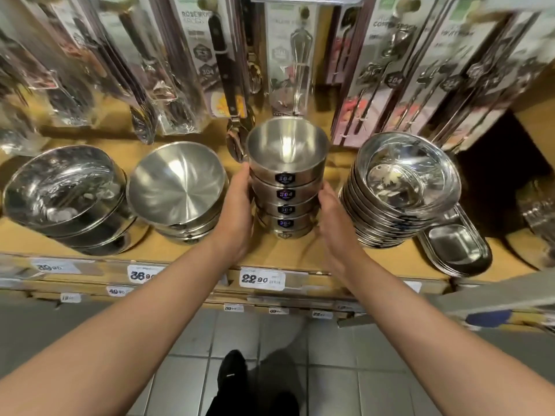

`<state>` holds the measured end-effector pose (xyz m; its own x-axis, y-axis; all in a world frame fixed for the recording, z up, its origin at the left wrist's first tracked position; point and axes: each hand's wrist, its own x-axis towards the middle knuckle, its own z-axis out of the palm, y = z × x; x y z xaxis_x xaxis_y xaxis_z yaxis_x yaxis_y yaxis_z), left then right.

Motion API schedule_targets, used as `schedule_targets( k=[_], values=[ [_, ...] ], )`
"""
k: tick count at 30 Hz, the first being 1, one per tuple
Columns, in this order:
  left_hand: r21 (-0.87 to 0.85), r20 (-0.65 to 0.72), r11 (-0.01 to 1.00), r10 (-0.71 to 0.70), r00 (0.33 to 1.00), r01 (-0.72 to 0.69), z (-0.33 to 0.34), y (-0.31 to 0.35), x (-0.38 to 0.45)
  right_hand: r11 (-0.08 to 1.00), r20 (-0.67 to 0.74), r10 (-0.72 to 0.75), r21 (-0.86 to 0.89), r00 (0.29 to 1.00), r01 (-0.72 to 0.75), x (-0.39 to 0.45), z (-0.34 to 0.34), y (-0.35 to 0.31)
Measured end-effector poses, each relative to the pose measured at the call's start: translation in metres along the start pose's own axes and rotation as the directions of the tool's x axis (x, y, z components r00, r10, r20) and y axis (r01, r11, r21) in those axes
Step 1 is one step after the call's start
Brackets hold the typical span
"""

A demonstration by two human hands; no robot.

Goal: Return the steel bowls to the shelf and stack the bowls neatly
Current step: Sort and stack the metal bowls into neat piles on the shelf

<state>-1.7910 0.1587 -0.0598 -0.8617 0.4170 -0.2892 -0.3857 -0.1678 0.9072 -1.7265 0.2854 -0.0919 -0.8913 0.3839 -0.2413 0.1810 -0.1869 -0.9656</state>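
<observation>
**Both hands flank the middle stack of steel bowls on the shelf**

Head view: a nested stack of small straight-sided steel bowls with dark "304" labels stands mid-depth on the tan wooden shelf, with bare board between it and the near edge. The left hand lies flat against the stack's left side, fingers straight and together. The right hand is at its right side, fingers extended and touching the upper bowls; neither hand curls round anything.

Just left stands a stack of wider rounded steel bowls, tilted toward the viewer, leaving a narrow gap filled by the left hand. Farther left sits a stack of shiny lidded steel pots. To the right, near the right wrist, rises a leaning pile of shallow steel plates, with oval steel trays at the near edge. Packaged utensils hang close behind the stack.
</observation>
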Motion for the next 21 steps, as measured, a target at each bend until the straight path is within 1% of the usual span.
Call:
schedule_targets(
  k=[2, 4, 7, 10, 13, 16, 19, 21],
  values=[
    [0.035, -0.034, 0.999, 0.014, 0.999, -0.013, 0.001, 0.006, -0.001, 0.997, -0.057, 0.012, -0.074, 0.998, -0.016, -0.001, 0.0, -0.007],
    [0.065, -0.084, 0.998, -0.014, 0.996, 0.02, 0.002, 0.013, 0.0, 0.99, -0.106, 0.031, -0.132, 0.994, -0.045, -0.001, 0.0, -0.014],
    [0.075, -0.117, 0.993, -0.085, 0.989, 0.095, 0.002, 0.02, 0.003, 0.988, -0.145, 0.067, -0.128, 0.987, -0.086, 0.002, 0.001, -0.022],
    [0.06, -0.114, 0.993, -0.098, 0.989, 0.105, 0.001, 0.021, 0.004, 0.985, -0.161, 0.099, -0.128, 0.982, -0.12, 0.002, 0.001, -0.024],
    [0.034, -0.141, 0.996, -0.074, 0.987, 0.079, 0.001, 0.018, 0.003, 0.984, -0.163, 0.044, -0.165, 0.986, -0.071, -0.002, 0.002, -0.02],
    [0.0, -0.154, 0.999, -0.042, 0.987, 0.042, 0.001, 0.015, 0.001, 0.989, -0.136, 0.02, -0.144, 0.99, -0.04, -0.007, 0.005, -0.019],
    [-0.031, -0.123, 0.999, -0.019, 0.992, 0.015, 0.001, 0.012, -0.002, 0.99, -0.124, -0.009, -0.138, 0.992, -0.009, -0.008, 0.007, -0.019],
    [-0.066, -0.077, 0.998, -0.001, 0.997, -0.004, 0.002, 0.012, -0.004, 0.991, -0.128, -0.025, -0.135, 0.991, 0.008, -0.007, 0.006, -0.016]
  ],
)
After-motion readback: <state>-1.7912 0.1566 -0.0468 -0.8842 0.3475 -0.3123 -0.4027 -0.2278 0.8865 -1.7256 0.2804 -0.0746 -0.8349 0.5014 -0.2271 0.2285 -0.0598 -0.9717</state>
